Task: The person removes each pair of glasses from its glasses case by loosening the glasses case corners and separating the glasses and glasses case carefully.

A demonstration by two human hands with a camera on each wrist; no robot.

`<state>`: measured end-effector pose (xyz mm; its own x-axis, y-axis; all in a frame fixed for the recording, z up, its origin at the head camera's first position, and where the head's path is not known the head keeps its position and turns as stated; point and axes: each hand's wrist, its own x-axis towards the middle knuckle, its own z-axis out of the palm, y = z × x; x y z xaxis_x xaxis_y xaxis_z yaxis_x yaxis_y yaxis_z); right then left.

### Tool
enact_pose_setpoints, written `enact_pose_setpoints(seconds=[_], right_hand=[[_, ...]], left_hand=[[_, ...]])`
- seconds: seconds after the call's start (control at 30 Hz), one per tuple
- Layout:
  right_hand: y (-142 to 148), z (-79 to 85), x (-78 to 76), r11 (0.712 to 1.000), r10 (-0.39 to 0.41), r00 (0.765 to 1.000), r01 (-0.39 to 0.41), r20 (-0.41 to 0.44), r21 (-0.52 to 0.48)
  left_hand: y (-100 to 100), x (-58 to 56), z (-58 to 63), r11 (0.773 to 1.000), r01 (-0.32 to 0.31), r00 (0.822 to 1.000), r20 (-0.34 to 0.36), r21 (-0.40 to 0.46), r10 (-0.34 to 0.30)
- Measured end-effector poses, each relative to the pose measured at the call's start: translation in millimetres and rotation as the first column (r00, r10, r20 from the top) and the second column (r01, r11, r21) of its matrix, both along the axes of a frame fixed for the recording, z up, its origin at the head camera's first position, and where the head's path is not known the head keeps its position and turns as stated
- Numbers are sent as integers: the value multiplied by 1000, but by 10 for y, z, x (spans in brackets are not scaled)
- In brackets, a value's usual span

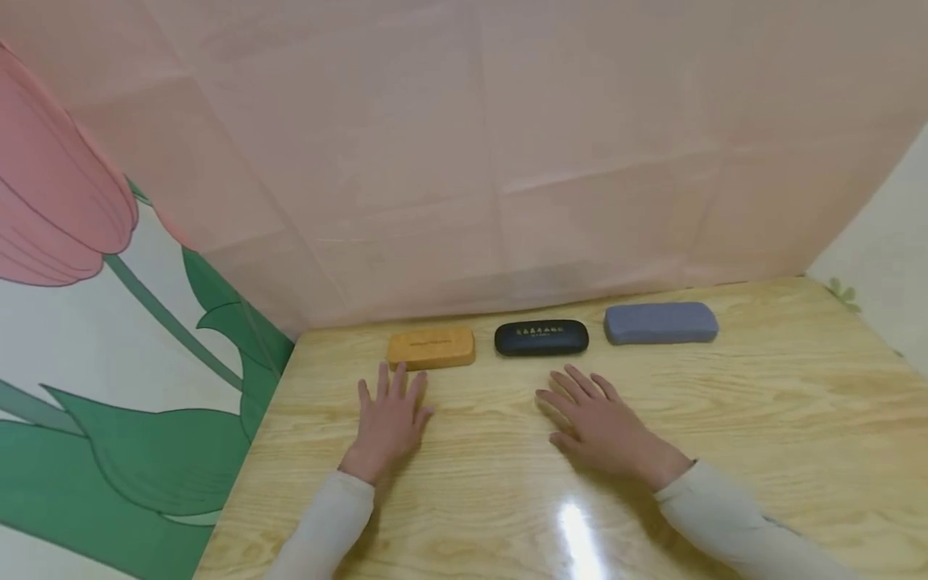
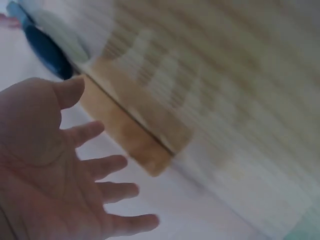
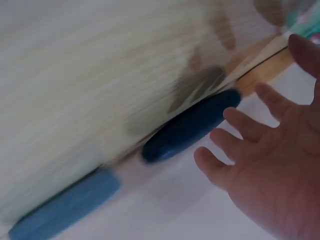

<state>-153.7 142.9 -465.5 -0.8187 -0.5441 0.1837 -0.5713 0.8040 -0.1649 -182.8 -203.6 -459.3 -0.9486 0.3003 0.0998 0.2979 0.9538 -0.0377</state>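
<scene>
Two pale sleeves [image 1: 326,524] lie nearest the head camera, one on each arm, reaching over one wood-grained table [image 1: 471,483]. Two bare hands extend from them: the left hand [image 1: 389,424] and the right hand [image 1: 602,424], each with five fingers spread wide and a bare palm side that the wrist views show. Three cases stand in a row towards the table's far edge, set apart from each other: one orange case [image 1: 431,348] on the left, one black case [image 1: 542,338] in the middle, one blue case [image 1: 661,322] on the right. The left fingertips overlap the orange case's near edge; whether they touch it cannot be told. The right hand is just short of the black case. Behind the row hangs one pink cloth [image 1: 435,161], and at left is one printed tulip [image 1: 58,177]. From the left wrist, the palm and five parted fingers show beside the orange case, with the black case beyond the thumb. From the right wrist, five parted fingers show, the black case nearest their tips, the blue case at lower left and the orange case partly hidden at upper right.
</scene>
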Motion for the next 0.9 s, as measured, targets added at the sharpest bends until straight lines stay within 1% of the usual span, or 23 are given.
enact_pose_setpoints(seconds=[0.1,0.17,0.27,0.47,0.57,0.67,0.7,0.8,0.9], right_hand=[[-261,-16,-118,1000,26,999,-26,-37,1],[-432,-32,-204,999,43,997,-43,-58,3],[-650,-44,-330,998,58,996,-57,-67,17],[-964,17,-555,996,76,995,-74,-59,40],[-1081,42,-642,997,67,996,-65,-54,40],[-1158,28,-718,998,41,998,-40,-41,39],[-1176,12,-747,999,33,999,-32,-36,33],[-1223,-37,-849,1000,14,999,-13,-40,20],[-1263,-43,-943,1000,3,999,-3,-34,7]], left_hand=[[-34,-129,12,1000,-9,1000,11,-15,9],[-63,-209,18,1000,-23,999,28,-6,23],[-108,-316,22,999,-39,998,52,37,37],[-217,-542,51,991,-45,998,56,130,38],[-296,-664,73,982,-29,997,74,188,15],[-372,-773,90,966,1,993,116,259,-32],[-387,-803,97,963,12,991,123,269,-47],[-413,-868,130,959,53,989,118,278,-89],[-409,-903,173,961,81,990,94,264,-109]])
